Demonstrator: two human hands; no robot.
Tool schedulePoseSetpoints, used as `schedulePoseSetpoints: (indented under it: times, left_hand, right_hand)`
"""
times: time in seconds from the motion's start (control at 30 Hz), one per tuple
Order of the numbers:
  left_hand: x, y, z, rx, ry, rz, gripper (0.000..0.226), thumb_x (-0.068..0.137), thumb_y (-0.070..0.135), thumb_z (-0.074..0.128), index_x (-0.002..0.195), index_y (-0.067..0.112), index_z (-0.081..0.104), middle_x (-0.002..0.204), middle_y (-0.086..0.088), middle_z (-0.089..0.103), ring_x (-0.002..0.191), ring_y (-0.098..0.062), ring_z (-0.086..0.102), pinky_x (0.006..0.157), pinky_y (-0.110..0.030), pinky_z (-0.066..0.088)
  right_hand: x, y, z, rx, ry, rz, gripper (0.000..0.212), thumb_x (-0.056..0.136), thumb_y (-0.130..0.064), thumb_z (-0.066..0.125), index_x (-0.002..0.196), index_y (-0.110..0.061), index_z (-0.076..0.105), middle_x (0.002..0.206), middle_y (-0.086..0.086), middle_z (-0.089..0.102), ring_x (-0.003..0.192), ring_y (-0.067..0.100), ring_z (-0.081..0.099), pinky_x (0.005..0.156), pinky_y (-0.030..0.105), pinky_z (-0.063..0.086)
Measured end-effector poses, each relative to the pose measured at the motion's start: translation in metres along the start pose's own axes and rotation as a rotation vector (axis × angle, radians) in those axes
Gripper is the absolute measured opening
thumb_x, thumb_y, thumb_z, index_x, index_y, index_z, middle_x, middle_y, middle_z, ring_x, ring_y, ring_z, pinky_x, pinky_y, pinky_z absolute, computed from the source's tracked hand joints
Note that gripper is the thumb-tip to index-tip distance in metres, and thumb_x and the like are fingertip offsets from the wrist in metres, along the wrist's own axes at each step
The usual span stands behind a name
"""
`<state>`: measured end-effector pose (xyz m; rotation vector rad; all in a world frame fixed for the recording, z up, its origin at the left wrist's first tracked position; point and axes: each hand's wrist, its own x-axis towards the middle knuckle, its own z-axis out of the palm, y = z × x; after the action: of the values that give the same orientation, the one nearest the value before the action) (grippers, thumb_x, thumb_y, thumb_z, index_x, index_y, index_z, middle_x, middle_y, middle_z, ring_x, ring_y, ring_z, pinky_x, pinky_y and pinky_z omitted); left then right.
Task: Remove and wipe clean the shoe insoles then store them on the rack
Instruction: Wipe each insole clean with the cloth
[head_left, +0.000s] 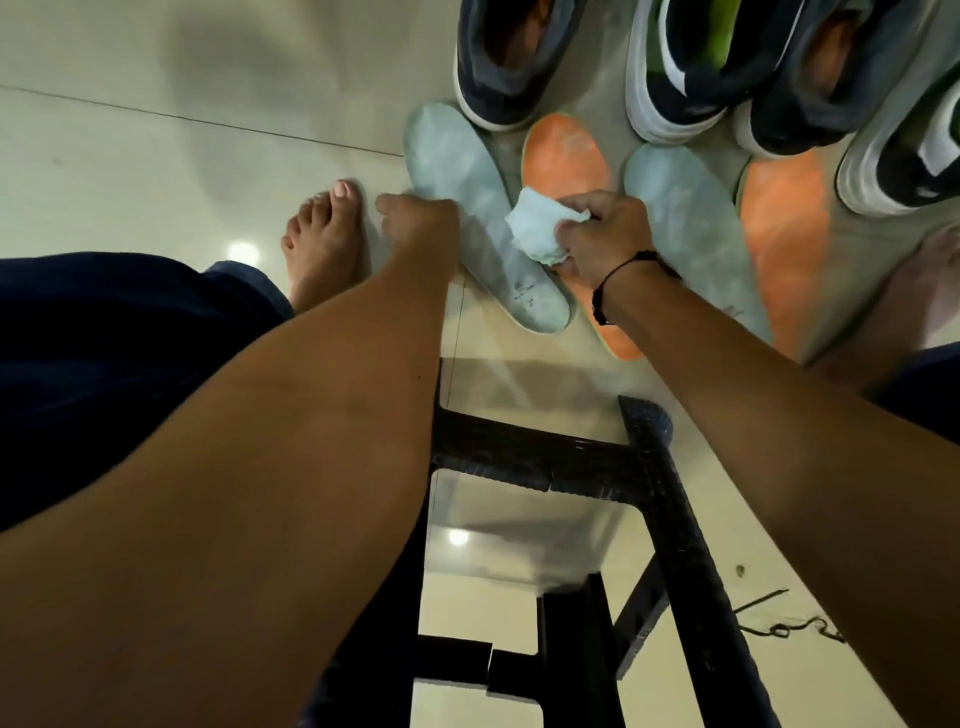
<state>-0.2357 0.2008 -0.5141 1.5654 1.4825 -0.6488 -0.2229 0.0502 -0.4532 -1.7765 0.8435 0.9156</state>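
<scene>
Both hands are reaching down to the floor from the person's seat. Left hand is lying with curled fingers on the near edge of the leftmost pale blue insole, gripping its side to pin it flat. Right hand is pinching a crumpled white wipe between thumb and fingers, the wad touching the same insole's right edge.

Four insoles are lying on the tiled floor in a row, alternating in colour: two pale blue and two orange. Next to the held one, at its three o'clock, is the first orange insole, partly under the right wrist; then the second pale blue insole; then the second orange insole, farthest right.

At twelve o'clock from the insoles, four sneakers are standing heel-toward-camera, dark uppers with white soles, two showing green inside.

One bare foot is resting at nine o'clock from the left hand. One black stool is showing at six o'clock, between the forearms.
</scene>
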Motion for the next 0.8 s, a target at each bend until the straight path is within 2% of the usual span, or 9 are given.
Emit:
schedulePoseSetpoints:
  times: [0.07,0.1,0.13,0.2,0.3,0.4,0.5,0.7,0.8]
  left_hand:
    - [0.004,-0.002,0.006,-0.075,0.029,-0.005,0.044,0.093,0.013,0.050,0.134,0.002,0.043,0.135,-0.015,0.049,0.121,-0.027,0.051,0.047,-0.002,0.037]
    - [-0.001,0.001,0.007,-0.175,0.035,-0.036,0.040,0.095,0.011,0.048,0.133,0.001,0.044,0.134,-0.015,0.050,0.121,-0.028,0.050,0.044,-0.001,0.035]
    - [-0.009,0.004,0.009,-0.227,0.025,-0.023,0.038,0.095,0.011,0.048,0.132,0.002,0.047,0.131,-0.015,0.052,0.119,-0.029,0.051,0.051,0.000,0.037]
    - [-0.024,0.011,0.008,-0.269,-0.063,-0.043,0.035,0.091,0.009,0.053,0.125,0.000,0.052,0.111,-0.014,0.059,0.102,-0.029,0.059,0.064,-0.017,0.048]
    - [-0.062,0.015,-0.009,-0.296,-0.160,-0.058,0.032,0.084,-0.002,0.048,0.116,-0.004,0.054,0.084,-0.011,0.058,0.073,-0.022,0.059,0.051,-0.022,0.049]
    - [-0.101,0.011,-0.029,-0.406,-0.198,-0.049,0.029,0.082,-0.005,0.042,0.108,0.001,0.054,0.092,-0.011,0.061,0.080,-0.025,0.062,0.059,-0.028,0.054]
    - [-0.151,0.015,-0.051,-0.490,-0.260,0.000,0.021,0.083,-0.006,0.039,0.086,0.009,0.053,0.089,-0.010,0.061,0.086,-0.029,0.060,0.072,-0.039,0.055]
    - [-0.269,0.055,-0.093,-0.447,-0.453,0.256,0.025,0.079,-0.011,0.034,0.067,0.008,0.045,0.076,-0.009,0.053,0.073,-0.029,0.053,0.074,-0.042,0.053]
    - [-0.321,0.068,-0.115,-0.465,-0.534,0.373,0.029,0.075,-0.010,0.031,0.057,0.012,0.038,0.073,-0.008,0.049,0.072,-0.027,0.049,0.067,-0.036,0.047]
  right_hand:
    - [-0.003,-0.003,-0.001,0.137,-0.036,0.069,0.023,0.084,0.008,0.049,0.085,-0.013,0.059,0.098,0.010,0.059,0.093,0.028,0.062,0.062,0.030,0.057]
    - [-0.006,-0.006,-0.003,0.186,-0.047,0.098,0.023,0.085,0.009,0.049,0.081,-0.012,0.057,0.097,0.012,0.059,0.092,0.029,0.062,0.064,0.032,0.057]
    - [-0.008,-0.007,-0.005,0.206,-0.055,0.111,0.024,0.084,0.010,0.048,0.076,-0.011,0.056,0.093,0.013,0.059,0.089,0.030,0.061,0.065,0.035,0.057]
    - [-0.016,-0.013,-0.011,0.209,-0.058,0.108,0.027,0.083,0.012,0.048,0.069,-0.011,0.055,0.077,0.011,0.059,0.082,0.032,0.061,0.068,0.040,0.056]
    - [-0.031,-0.024,-0.021,0.298,-0.033,0.126,0.027,0.079,0.016,0.047,0.069,-0.007,0.056,0.080,0.014,0.059,0.086,0.038,0.062,0.075,0.052,0.055]
    - [-0.053,-0.035,-0.035,0.388,-0.024,0.121,0.024,0.077,0.015,0.047,0.067,-0.005,0.054,0.082,0.017,0.057,0.091,0.040,0.061,0.076,0.052,0.054]
    - [-0.090,-0.046,-0.055,0.267,0.040,-0.007,0.016,0.061,0.001,0.056,0.055,-0.013,0.052,0.065,0.007,0.051,0.074,0.024,0.055,0.072,0.048,0.053]
    - [-0.179,-0.076,-0.106,0.226,0.193,-0.253,0.033,0.072,0.011,0.054,0.053,-0.015,0.053,0.063,0.003,0.052,0.069,0.021,0.054,0.069,0.038,0.049]
    - [-0.227,-0.091,-0.131,0.148,0.324,-0.445,0.025,0.073,0.004,0.053,0.059,-0.016,0.059,0.065,-0.002,0.058,0.070,0.018,0.058,0.067,0.030,0.048]
